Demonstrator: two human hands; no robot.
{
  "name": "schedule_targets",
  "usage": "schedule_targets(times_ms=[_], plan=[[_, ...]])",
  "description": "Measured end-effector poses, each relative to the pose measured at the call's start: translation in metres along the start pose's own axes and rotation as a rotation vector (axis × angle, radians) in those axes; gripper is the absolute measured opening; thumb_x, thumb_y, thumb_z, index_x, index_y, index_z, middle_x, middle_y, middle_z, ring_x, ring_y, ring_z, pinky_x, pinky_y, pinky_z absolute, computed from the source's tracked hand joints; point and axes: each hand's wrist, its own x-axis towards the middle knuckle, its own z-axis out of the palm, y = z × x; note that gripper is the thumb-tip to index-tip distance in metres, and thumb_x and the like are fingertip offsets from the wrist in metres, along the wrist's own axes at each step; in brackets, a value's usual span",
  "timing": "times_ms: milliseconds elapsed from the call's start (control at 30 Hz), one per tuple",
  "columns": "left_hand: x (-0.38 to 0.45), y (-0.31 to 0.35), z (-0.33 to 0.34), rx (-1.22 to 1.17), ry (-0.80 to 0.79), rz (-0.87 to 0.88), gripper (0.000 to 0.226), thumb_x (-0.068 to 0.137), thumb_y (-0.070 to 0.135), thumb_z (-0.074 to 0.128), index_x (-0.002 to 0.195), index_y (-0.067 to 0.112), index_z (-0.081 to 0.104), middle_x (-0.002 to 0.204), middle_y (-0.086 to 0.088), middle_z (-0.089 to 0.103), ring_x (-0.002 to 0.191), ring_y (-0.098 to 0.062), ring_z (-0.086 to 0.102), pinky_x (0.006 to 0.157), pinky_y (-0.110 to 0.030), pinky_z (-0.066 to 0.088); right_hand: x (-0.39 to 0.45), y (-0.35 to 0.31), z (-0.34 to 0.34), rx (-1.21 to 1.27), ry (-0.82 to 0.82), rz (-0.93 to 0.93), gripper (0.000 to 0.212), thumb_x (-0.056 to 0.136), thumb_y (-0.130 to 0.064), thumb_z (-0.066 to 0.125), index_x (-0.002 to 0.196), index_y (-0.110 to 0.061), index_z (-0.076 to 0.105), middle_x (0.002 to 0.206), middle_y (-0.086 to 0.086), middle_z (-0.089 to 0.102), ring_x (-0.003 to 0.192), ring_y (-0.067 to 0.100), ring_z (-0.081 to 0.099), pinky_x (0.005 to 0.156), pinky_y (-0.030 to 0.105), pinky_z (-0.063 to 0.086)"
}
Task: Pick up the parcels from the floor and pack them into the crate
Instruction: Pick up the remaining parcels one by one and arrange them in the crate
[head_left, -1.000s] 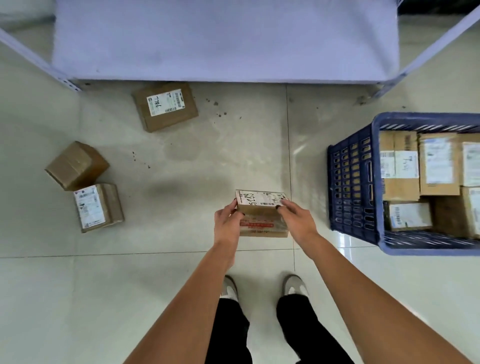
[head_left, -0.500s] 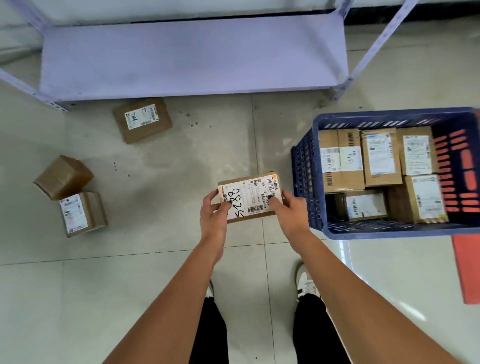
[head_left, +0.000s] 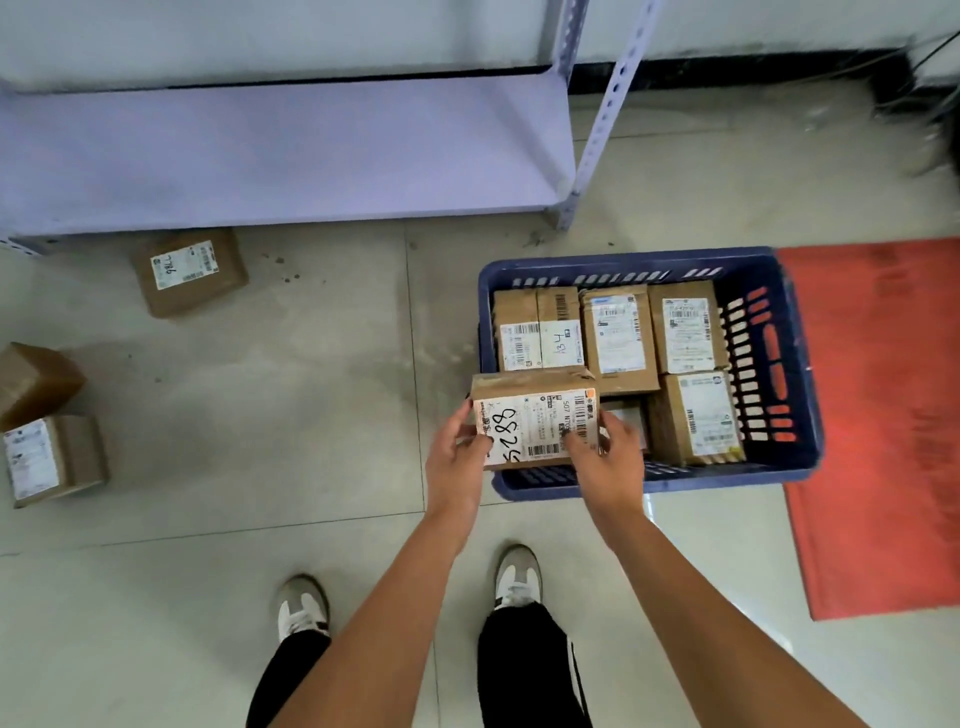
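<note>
I hold a brown cardboard parcel (head_left: 535, 415) with a white label marked 5289, label up, over the near-left corner of the blue plastic crate (head_left: 800, 415). My left hand (head_left: 457, 457) grips its left end and my right hand (head_left: 608, 457) its right end. Several labelled parcels lie packed inside the crate, among them one marked 134 (head_left: 540, 332). Three parcels remain on the tiled floor: one marked 98LL (head_left: 189, 270) by the shelf, and a plain one (head_left: 36, 382) touching a labelled one (head_left: 52, 460) at the far left.
A low lilac metal shelf (head_left: 285, 150) stands behind, its right post (head_left: 597, 130) near the crate's far-left corner. A red mat (head_left: 883, 415) lies right of the crate. My two shoes (head_left: 301, 608) stand on the tiles just below the crate.
I have carried the parcel to the right, from over the bare floor to over the crate's near-left corner. The view has swung right, bringing the whole crate and red mat into sight.
</note>
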Motion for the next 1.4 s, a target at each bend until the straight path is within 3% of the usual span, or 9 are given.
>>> schedule_targets(times_ms=[167, 300, 433, 533, 700, 1000, 1133, 1233, 1400], plan=[[0.013, -0.028, 0.049, 0.205, -0.07, -0.03, 0.057, 0.087, 0.008, 0.054, 0.139, 0.028, 0.042, 0.125, -0.007, 0.056, 0.111, -0.02, 0.059, 0.095, -0.031, 0.051, 0.029, 0.038, -0.027, -0.069, -0.002, 0.017, 0.042, 0.089, -0.018, 0.06, 0.13, -0.014, 0.053, 0.125, 0.007, 0.049, 0.101, 0.014, 0.048, 0.087, 0.026, 0.044], [0.03, -0.056, 0.07, 0.296, -0.037, -0.098, 0.056, 0.088, 0.012, 0.053, 0.14, 0.025, 0.038, 0.127, -0.006, 0.053, 0.114, -0.022, 0.058, 0.093, -0.032, 0.053, 0.051, 0.071, -0.026, -0.103, -0.071, 0.069, 0.044, 0.087, -0.018, 0.062, 0.129, -0.012, 0.054, 0.126, 0.009, 0.055, 0.117, 0.024, 0.055, 0.099, 0.033, 0.046], [0.047, -0.077, 0.081, 0.372, 0.002, -0.137, 0.048, 0.09, 0.01, 0.049, 0.137, 0.018, 0.041, 0.127, -0.011, 0.059, 0.112, -0.026, 0.058, 0.096, -0.035, 0.05, 0.069, 0.091, -0.016, -0.17, -0.148, 0.12, 0.043, 0.086, -0.021, 0.062, 0.127, -0.013, 0.054, 0.128, 0.007, 0.06, 0.118, 0.022, 0.056, 0.103, 0.036, 0.047], [0.06, -0.087, 0.09, 0.432, -0.005, -0.142, 0.046, 0.091, 0.01, 0.049, 0.136, 0.016, 0.038, 0.128, -0.007, 0.06, 0.115, -0.026, 0.058, 0.087, -0.025, 0.047, 0.087, 0.098, -0.007, -0.223, -0.175, 0.136, 0.038, 0.086, -0.02, 0.062, 0.122, -0.013, 0.056, 0.123, 0.006, 0.064, 0.113, 0.021, 0.06, 0.099, 0.032, 0.049], [0.093, -0.102, 0.099, 0.484, 0.052, -0.202, 0.049, 0.092, 0.013, 0.049, 0.138, 0.017, 0.034, 0.131, -0.008, 0.058, 0.112, -0.027, 0.06, 0.075, -0.025, 0.048, 0.118, 0.107, 0.018, -0.334, -0.281, 0.176, 0.04, 0.083, -0.024, 0.062, 0.121, -0.012, 0.054, 0.121, 0.007, 0.066, 0.111, 0.024, 0.062, 0.094, 0.033, 0.049], [0.129, -0.131, 0.116, 0.594, 0.131, -0.218, 0.064, 0.09, 0.015, 0.051, 0.145, 0.013, 0.019, 0.141, -0.017, 0.04, 0.124, -0.034, 0.048, 0.096, -0.045, 0.049, 0.156, 0.123, 0.042, -0.344, -0.334, 0.281, 0.047, 0.081, -0.019, 0.064, 0.121, -0.008, 0.042, 0.117, 0.014, 0.064, 0.105, 0.029, 0.061, 0.085, 0.033, 0.05], [0.126, -0.134, 0.116, 0.605, 0.21, -0.167, 0.052, 0.091, 0.011, 0.051, 0.139, 0.011, 0.031, 0.135, -0.013, 0.054, 0.117, -0.031, 0.058, 0.083, -0.034, 0.055, 0.159, 0.126, 0.042, -0.326, -0.355, 0.285, 0.043, 0.08, -0.016, 0.066, 0.117, -0.011, 0.045, 0.118, 0.011, 0.063, 0.104, 0.026, 0.062, 0.09, 0.035, 0.052], [0.125, -0.131, 0.117, 0.618, 0.205, -0.149, 0.053, 0.09, 0.01, 0.052, 0.139, 0.01, 0.031, 0.134, -0.014, 0.055, 0.117, -0.031, 0.058, 0.084, -0.037, 0.058, 0.163, 0.124, 0.042, -0.291, -0.377, 0.315, 0.043, 0.08, -0.016, 0.065, 0.118, -0.011, 0.045, 0.117, 0.011, 0.063, 0.094, 0.021, 0.058, 0.088, 0.033, 0.051], [0.14, -0.127, 0.118, 0.575, 0.168, -0.263, 0.047, 0.093, 0.01, 0.047, 0.138, 0.013, 0.036, 0.135, -0.011, 0.054, 0.119, -0.029, 0.055, 0.083, -0.029, 0.051, 0.165, 0.124, 0.044, -0.277, -0.395, 0.316, 0.044, 0.083, -0.014, 0.063, 0.124, -0.011, 0.048, 0.123, 0.009, 0.063, 0.111, 0.025, 0.059, 0.093, 0.03, 0.047]])
